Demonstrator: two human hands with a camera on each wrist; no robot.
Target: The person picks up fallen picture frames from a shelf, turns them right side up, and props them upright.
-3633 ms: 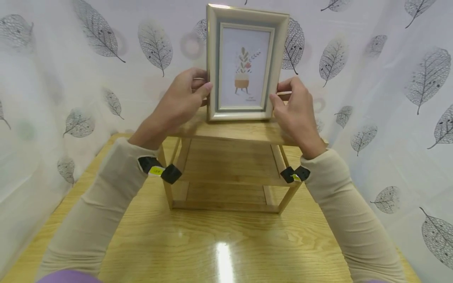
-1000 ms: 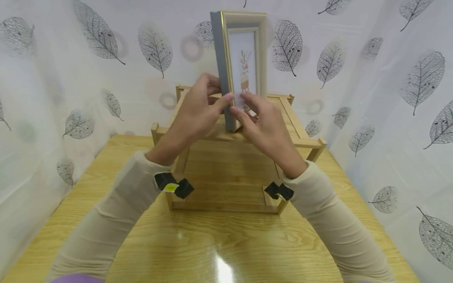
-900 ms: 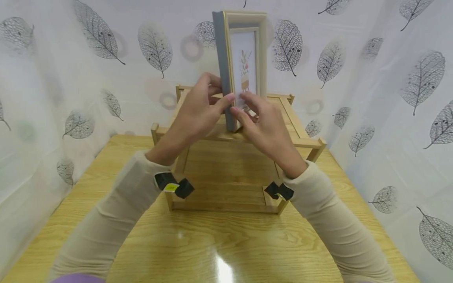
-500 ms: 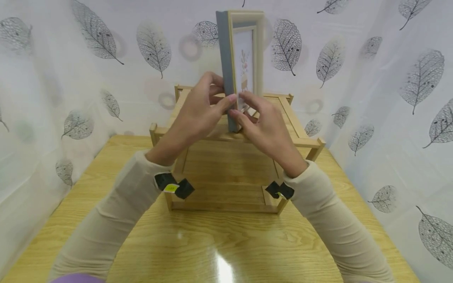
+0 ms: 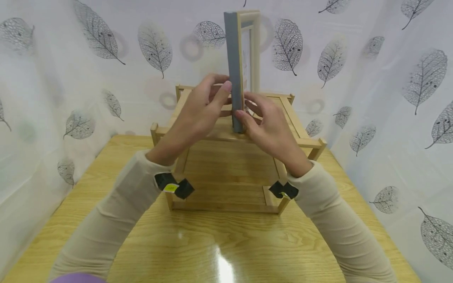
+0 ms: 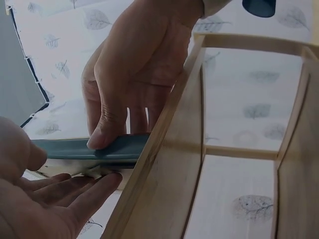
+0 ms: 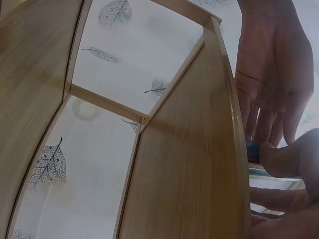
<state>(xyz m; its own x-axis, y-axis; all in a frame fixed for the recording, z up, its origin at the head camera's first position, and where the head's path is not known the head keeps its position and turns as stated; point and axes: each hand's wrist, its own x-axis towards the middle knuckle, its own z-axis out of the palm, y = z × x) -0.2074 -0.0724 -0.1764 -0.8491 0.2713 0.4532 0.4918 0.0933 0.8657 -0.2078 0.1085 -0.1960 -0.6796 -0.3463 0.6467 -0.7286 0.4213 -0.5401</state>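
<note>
A picture frame (image 5: 233,59) stands upright on the top board of a wooden rack (image 5: 226,161), turned almost edge-on. Its grey-blue side faces me, and only a sliver of the cream front shows. My left hand (image 5: 199,114) holds it from the left, thumb on the side edge and fingers behind the back. From the right, my right hand (image 5: 272,127) pinches the lower part, thumb on the edge and fingers at the front. In the left wrist view, the left thumb presses the blue edge (image 6: 67,148). Most of the printed picture is hidden.
The tiered rack stands on a wood-grain table (image 5: 226,243), its corner posts (image 5: 321,143) rising slightly above the top board. Behind and at both sides hangs a white curtain (image 5: 354,23) with leaf prints.
The frame has turned from facing me to nearly edge-on, its front swinging to the right. Both hands moved inward with it; lately the left thumb has slid up the side edge.
</note>
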